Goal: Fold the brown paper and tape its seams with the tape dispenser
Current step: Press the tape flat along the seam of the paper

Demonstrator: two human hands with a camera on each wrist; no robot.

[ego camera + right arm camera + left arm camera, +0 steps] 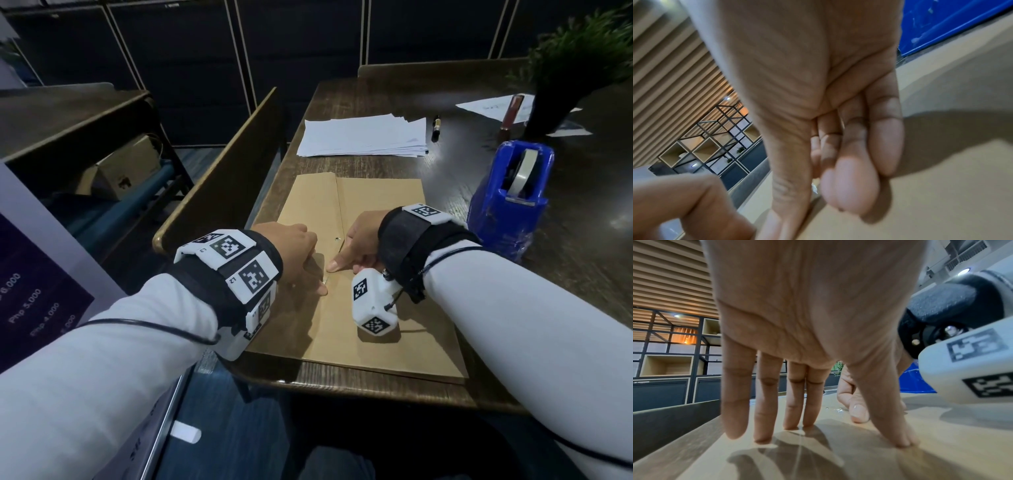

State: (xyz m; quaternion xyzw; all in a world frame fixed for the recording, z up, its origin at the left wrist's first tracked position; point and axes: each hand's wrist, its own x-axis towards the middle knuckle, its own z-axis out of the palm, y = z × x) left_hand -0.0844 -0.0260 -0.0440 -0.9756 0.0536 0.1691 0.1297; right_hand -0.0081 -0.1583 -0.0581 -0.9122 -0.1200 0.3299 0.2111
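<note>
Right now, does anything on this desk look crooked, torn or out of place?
Nothing stands out. The folded brown paper lies flat and square on the dark wooden desk, the blue tape dispenser stands upright beside it, and the white sheet stack is only loosely fanned.

The dark wooden counter (565, 253) is carrying brown paper (376, 205), a blue tape dispenser (507, 202), white sheets (363, 135), a pen (436, 128) and a potted plant (555, 102).
</note>
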